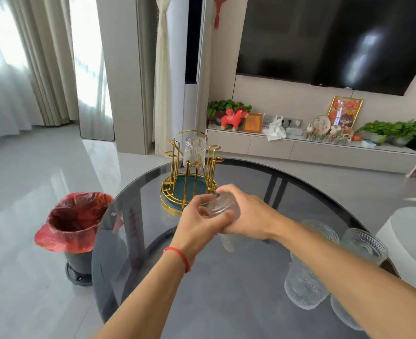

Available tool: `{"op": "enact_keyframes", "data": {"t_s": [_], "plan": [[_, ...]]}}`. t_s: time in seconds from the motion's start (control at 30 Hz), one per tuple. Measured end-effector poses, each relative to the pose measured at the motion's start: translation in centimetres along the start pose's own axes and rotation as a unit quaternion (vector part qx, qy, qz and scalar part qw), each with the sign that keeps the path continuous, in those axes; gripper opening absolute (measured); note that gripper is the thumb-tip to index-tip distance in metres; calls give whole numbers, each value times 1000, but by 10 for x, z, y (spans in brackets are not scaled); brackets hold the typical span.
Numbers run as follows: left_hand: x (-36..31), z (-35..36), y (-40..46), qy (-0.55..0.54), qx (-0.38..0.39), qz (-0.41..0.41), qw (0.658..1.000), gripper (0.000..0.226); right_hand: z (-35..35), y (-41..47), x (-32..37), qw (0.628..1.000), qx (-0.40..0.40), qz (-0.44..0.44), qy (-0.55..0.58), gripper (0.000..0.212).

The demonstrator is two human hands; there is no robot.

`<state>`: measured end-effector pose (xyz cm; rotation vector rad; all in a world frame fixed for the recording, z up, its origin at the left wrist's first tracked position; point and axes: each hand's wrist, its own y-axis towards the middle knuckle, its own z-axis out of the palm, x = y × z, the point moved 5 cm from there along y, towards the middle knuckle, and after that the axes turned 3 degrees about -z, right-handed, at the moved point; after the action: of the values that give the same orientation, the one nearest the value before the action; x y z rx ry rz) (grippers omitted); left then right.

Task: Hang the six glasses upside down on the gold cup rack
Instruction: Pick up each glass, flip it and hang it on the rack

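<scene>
While one ribbed glass [194, 152] hangs upside down on the gold cup rack [189, 172], both the left hand [198, 222] and right hand [248, 216] grip another glass [222, 206] just before it. More glasses [363, 243] stand beneath the right forearm on the dark table [226, 289]; a red-lined bin [76, 221] sits left.

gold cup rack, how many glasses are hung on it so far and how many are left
One clear ribbed glass hangs upside down on the gold wire cup rack. A second clear glass is held between the left hand and right hand just in front of the rack. At least three more glasses stand on the dark round glass table; a fourth looks partly hidden under the hands.
</scene>
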<state>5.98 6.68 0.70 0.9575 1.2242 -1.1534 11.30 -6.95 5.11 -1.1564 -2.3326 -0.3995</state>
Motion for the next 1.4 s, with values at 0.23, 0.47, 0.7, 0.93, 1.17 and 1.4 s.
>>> {"op": "enact_keyframes", "data": {"t_s": [0.23, 0.47, 0.7, 0.93, 1.17, 1.4], "plan": [[4, -43, 50, 384, -87, 99, 914, 35, -68, 43, 2, 975, -208, 6, 83, 81], [42, -47, 67, 595, 2, 74, 800, 61, -131, 134, 61, 918, -288, -54, 268, 73], [32, -51, 72, 570, -22, 99, 815, 55, -115, 231, 87, 924, -308, -12, 226, 76], [33, -52, 72, 571, 12, 58, 818, 75, -89, 266, 92, 972, -222, 22, 69, 77], [34, -57, 74, 565, 14, 43, 824, 74, -67, 275, 95, 985, -153, 32, -72, 76], [34, -59, 73, 563, 18, 34, 825, 73, -41, 283, 84, 980, -66, 70, -176, 84]]}}
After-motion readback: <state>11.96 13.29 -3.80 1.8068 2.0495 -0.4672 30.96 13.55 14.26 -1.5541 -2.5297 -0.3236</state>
